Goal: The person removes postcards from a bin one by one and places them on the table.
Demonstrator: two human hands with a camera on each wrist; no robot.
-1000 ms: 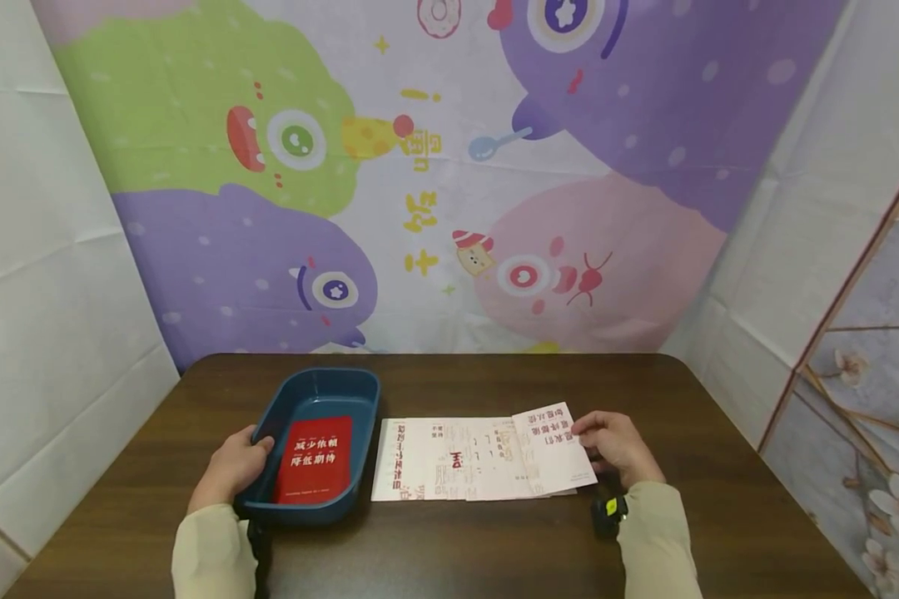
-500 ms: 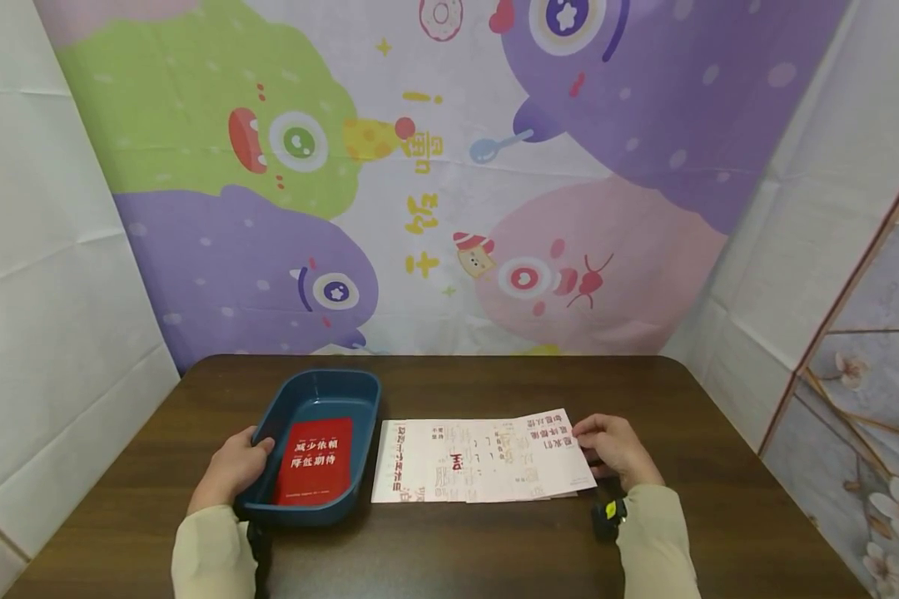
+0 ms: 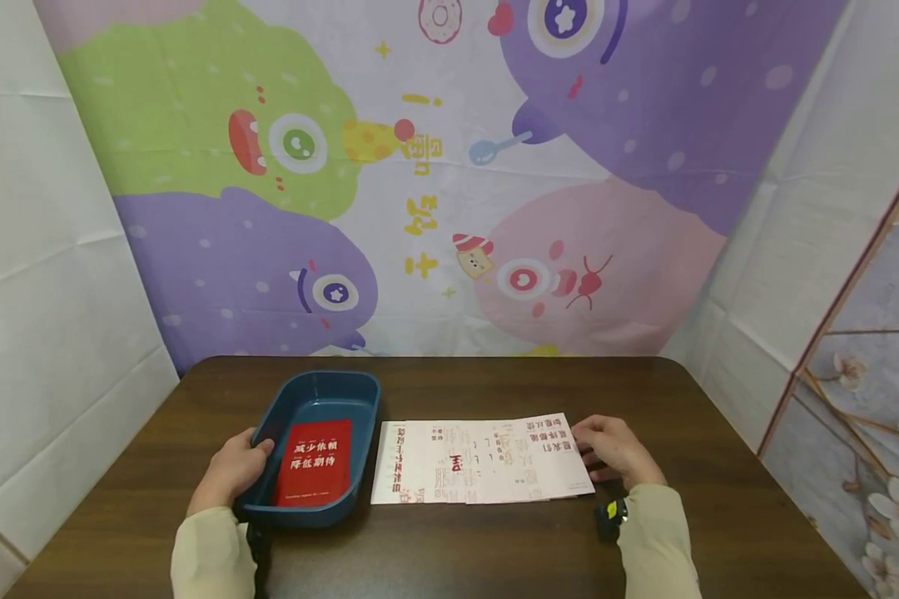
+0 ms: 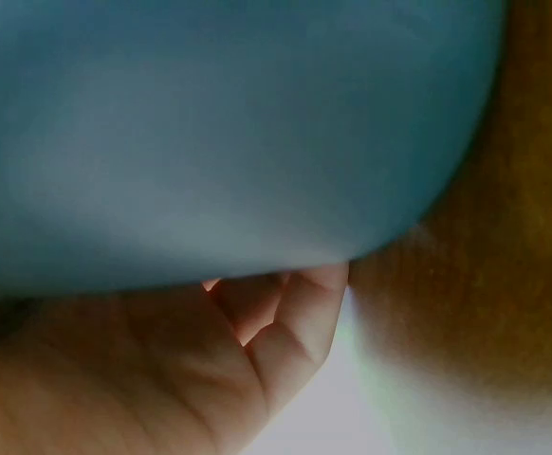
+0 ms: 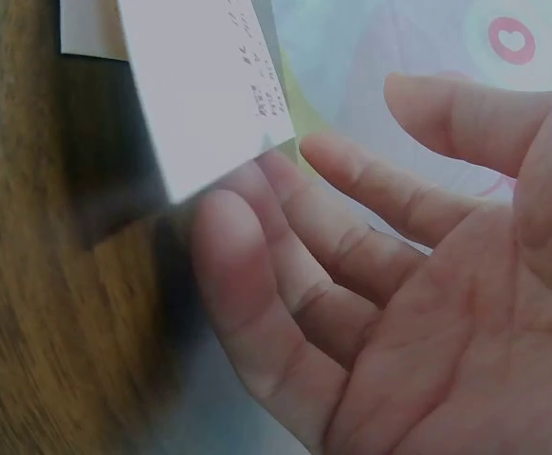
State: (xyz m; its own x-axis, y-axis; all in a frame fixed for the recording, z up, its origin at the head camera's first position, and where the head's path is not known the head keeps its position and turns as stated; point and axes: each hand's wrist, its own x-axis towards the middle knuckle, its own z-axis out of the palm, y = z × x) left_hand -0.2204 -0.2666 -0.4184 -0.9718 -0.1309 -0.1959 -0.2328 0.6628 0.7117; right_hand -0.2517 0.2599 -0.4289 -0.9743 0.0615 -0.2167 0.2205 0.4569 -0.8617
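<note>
My left hand (image 3: 230,467) grips the left side of a dark blue tray (image 3: 335,408), its thumb over the rim. In the left wrist view the tray's wall (image 4: 238,142) hides part of that hand. A red card with white lettering (image 3: 315,462) lies inside the tray. Right of the tray, a row of overlapping white printed cards (image 3: 419,462) is spread on the table. My right hand (image 3: 616,453) is at the row's right end. The right wrist view shows its thumb well apart from the fingers, and fingertips beside or under the end card's edge (image 5: 205,104).
The dark wooden table (image 3: 449,557) carries the tray and the cards. Behind it hangs a cartoon-printed cloth (image 3: 434,316). A white wall covering (image 3: 52,266) stands at the left, and a flower-patterned panel (image 3: 880,391) at the right.
The end card, tilted up in my right hand a second ago, has come down nearly flat on the row. The right thumb has let go of it. My left hand stays on the tray.
</note>
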